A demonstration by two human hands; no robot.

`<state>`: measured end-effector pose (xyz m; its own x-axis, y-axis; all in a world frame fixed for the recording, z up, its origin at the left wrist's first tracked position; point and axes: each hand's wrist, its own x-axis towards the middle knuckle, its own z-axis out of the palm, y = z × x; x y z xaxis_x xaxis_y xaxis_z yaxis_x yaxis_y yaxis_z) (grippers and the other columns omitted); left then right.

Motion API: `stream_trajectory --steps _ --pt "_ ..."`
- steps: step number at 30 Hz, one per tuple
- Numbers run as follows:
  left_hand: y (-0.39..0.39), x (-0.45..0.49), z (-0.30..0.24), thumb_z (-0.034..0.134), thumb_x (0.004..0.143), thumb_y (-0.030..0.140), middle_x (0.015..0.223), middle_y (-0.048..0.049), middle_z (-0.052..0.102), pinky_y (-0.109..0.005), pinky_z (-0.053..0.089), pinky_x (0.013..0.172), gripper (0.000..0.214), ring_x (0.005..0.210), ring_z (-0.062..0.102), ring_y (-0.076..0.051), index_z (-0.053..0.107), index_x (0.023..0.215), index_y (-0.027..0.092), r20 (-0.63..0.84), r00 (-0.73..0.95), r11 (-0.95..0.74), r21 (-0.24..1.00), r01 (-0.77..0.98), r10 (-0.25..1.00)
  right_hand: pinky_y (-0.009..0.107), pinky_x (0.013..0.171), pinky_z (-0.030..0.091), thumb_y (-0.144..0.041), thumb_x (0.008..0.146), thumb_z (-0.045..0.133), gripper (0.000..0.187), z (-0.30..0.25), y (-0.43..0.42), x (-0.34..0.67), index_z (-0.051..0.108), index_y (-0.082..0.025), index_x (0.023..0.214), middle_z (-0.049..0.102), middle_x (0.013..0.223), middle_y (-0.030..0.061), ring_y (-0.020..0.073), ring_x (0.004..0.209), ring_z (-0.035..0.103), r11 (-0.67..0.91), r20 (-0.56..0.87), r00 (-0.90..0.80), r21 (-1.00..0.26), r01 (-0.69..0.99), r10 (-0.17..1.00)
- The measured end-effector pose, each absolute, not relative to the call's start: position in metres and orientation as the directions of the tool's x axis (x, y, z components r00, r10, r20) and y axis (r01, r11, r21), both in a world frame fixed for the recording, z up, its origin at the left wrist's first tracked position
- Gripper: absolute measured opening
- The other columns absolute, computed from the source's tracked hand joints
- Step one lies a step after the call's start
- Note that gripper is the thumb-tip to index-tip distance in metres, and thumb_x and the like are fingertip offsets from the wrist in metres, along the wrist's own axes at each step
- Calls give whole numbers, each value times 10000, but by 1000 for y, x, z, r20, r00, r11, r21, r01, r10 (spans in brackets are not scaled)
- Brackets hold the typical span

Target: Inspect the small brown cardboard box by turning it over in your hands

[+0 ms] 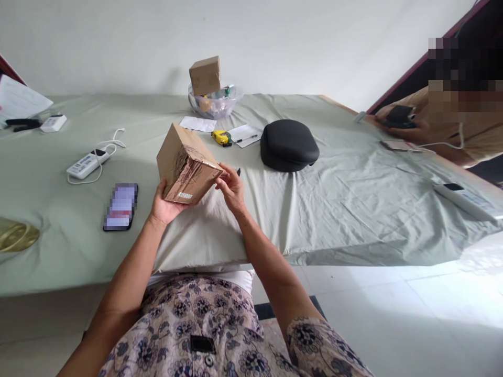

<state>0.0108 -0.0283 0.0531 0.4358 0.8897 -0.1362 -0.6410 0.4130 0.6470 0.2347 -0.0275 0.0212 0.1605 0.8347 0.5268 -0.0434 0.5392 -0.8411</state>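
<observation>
A brown cardboard box wrapped in clear tape is held tilted above the table's near edge. My left hand cups it from below, fingers closed around its lower corner. My right hand touches the box's right end with pinched fingertips, and a dark pen-like tip shows just past them. Both forearms reach up from the lower part of the view.
On the grey-green cloth-covered table lie a phone, a white power strip, a black oval case, a yellow tape measure, papers, and a clear bowl bearing another box. Another person sits at right.
</observation>
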Motion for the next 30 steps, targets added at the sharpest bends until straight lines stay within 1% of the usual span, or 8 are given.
stream_trajectory --steps 2,5,7,11,14,17,24,30 --pt "-28 12 53 442 979 598 1294 -161 738 -590 611 899 575 1190 687 -387 693 1286 181 -139 434 415 641 -646 890 292 712 581 -623 860 745 620 18 -25 233 595 -368 1405 715 1026 11 154 835 646 554 544 140 -832 -40 827" --pt "-30 13 55 427 986 601 1312 -161 731 -585 611 914 579 1219 675 -385 688 1294 185 -122 428 405 625 -667 895 317 787 603 -663 854 734 779 13 -23 229 454 -400 1532 718 1084 17 163 869 680 563 560 78 -826 -25 825" --pt "-31 14 58 412 991 606 1321 -162 727 -589 609 928 590 1238 668 -387 685 1302 185 -108 432 403 611 -681 895 304 765 604 -690 844 727 871 10 -23 226 376 -393 1584 715 1084 25 165 864 697 543 543 25 -840 4 839" --pt "-35 15 66 374 997 636 1312 -173 728 -608 600 953 635 1281 648 -407 678 1317 180 -86 439 402 586 -704 894 267 691 584 -694 824 745 966 5 -25 224 310 -371 1623 689 1126 49 165 862 708 498 489 -105 -861 99 866" --pt "-37 15 69 340 1007 640 1328 -181 717 -635 592 960 649 1309 632 -417 664 1338 185 -80 435 399 572 -717 897 273 689 587 -707 814 743 1038 2 -25 224 229 -375 1652 665 1181 67 168 868 710 503 477 -178 -851 152 861" --pt "-36 15 68 327 1007 652 1339 -179 711 -643 593 957 662 1326 619 -417 652 1355 192 -86 427 396 572 -718 900 278 707 591 -698 812 750 1097 -1 -25 223 156 -370 1674 660 1224 83 170 883 715 516 478 -211 -835 192 853" --pt "-34 13 61 462 948 695 1384 -160 693 -619 600 956 654 1346 603 -425 646 1369 230 -68 419 369 612 -700 906 248 664 573 -672 775 799 1108 0 -28 220 214 -369 1664 703 1178 59 151 832 726 543 501 -233 -821 175 833" --pt "-34 12 63 464 920 728 1372 -179 696 -631 599 928 708 1347 595 -450 640 1375 214 -87 459 404 635 -659 884 260 672 575 -673 718 847 1176 2 -28 223 228 -339 1660 694 1211 72 158 847 725 527 488 -220 -830 183 845"
